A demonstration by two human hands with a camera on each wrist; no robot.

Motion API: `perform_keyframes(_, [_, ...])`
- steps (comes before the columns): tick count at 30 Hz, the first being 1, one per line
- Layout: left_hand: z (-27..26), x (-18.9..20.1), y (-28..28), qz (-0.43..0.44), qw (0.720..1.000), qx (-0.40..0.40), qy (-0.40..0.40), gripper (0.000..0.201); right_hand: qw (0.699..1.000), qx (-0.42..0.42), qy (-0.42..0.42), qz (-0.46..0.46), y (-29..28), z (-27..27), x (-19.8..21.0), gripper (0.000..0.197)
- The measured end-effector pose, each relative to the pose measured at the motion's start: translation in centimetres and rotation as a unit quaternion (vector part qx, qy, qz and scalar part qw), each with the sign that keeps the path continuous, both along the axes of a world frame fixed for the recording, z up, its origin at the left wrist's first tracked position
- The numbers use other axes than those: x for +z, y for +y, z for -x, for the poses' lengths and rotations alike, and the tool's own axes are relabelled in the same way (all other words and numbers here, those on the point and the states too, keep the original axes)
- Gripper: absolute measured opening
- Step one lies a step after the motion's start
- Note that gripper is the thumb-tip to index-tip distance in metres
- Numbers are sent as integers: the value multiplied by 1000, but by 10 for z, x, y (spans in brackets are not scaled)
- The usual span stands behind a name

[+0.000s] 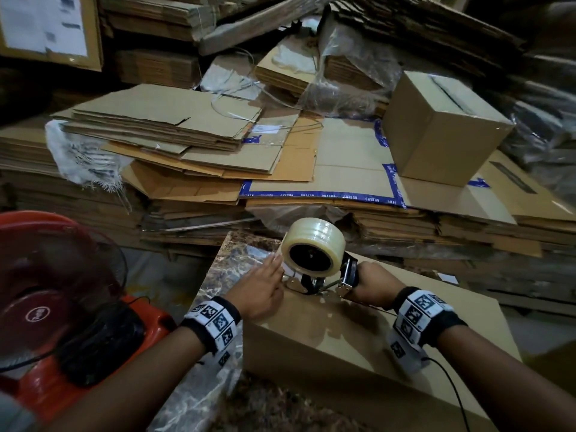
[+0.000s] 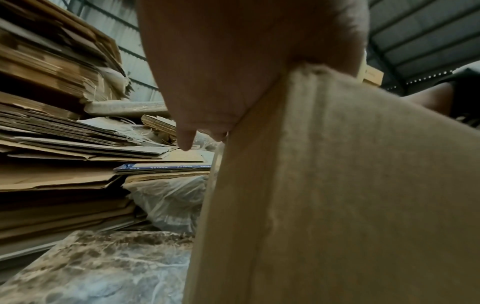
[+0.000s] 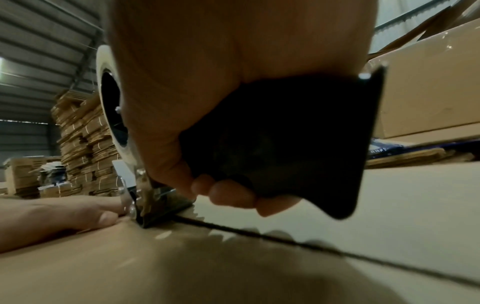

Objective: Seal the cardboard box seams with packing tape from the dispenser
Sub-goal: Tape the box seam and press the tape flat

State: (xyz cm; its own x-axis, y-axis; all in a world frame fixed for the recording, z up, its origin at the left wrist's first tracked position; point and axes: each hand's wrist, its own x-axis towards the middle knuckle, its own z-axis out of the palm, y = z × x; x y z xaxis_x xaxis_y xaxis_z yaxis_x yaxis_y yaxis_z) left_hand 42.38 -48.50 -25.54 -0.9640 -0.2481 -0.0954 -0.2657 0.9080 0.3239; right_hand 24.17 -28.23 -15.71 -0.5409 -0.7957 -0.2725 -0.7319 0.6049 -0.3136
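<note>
A closed brown cardboard box [image 1: 358, 344] lies in front of me, its centre seam [image 3: 298, 241] running along the top. My right hand [image 1: 372, 283] grips the black handle of the tape dispenser [image 1: 324, 275], whose metal nose [image 3: 145, 214] touches the box top at the seam's far end. A clear tape roll [image 1: 313, 244] sits on the dispenser. My left hand [image 1: 265, 286] lies flat on the far left part of the box top, fingers straight, right beside the dispenser nose. In the left wrist view the left hand [image 2: 207, 82] rests on the box edge [image 2: 311, 185].
The box sits on a marbled surface [image 1: 230, 263]. Stacks of flattened cardboard [image 1: 187, 151] fill the space behind, with a small assembled box [image 1: 436, 129] at the right. A red fan [image 1: 53, 282] stands at the left. A cable [image 1: 455, 391] trails from my right wrist.
</note>
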Motion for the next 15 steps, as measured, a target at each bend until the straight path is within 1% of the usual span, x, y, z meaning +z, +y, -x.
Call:
perform_keyframes(1, [-1,2,2,20,1000,3,-6,82,1000,-2,-6,4,2,0,-1,14])
perform_keyframes(2, [-2,6,4,41,999,5,-12,82,1000,-3,-15,7,5,1,-2,17])
perform_keyframes(3, [-2,7,6,55,998,7,-16,77,1000,-2,-21,8,10,1,-3,21])
perform_keyframes(4, [-2,10,6,68,998,11,-16,71,1000,-3,-23,5,16,4,-2,19])
perform_keyframes(6, [-1,11,7,85,996,15,-24,67,1000,-14,-24,-4,33,12,1,8])
perform_keyframes(10, [1,17,15,113,992,24,-47,64,999,-28,-36,-8,65,27,1,11])
perform_keyframes(11, [2,18,19,121,991,27,-56,65,999,-27,-33,-7,68,28,0,9])
perform_keyframes(13, [4,20,30,128,990,30,-57,70,1000,-19,-18,-12,69,30,-1,16])
perform_keyframes(15, [8,19,44,118,991,16,-55,76,1000,-4,2,-18,66,34,-3,20])
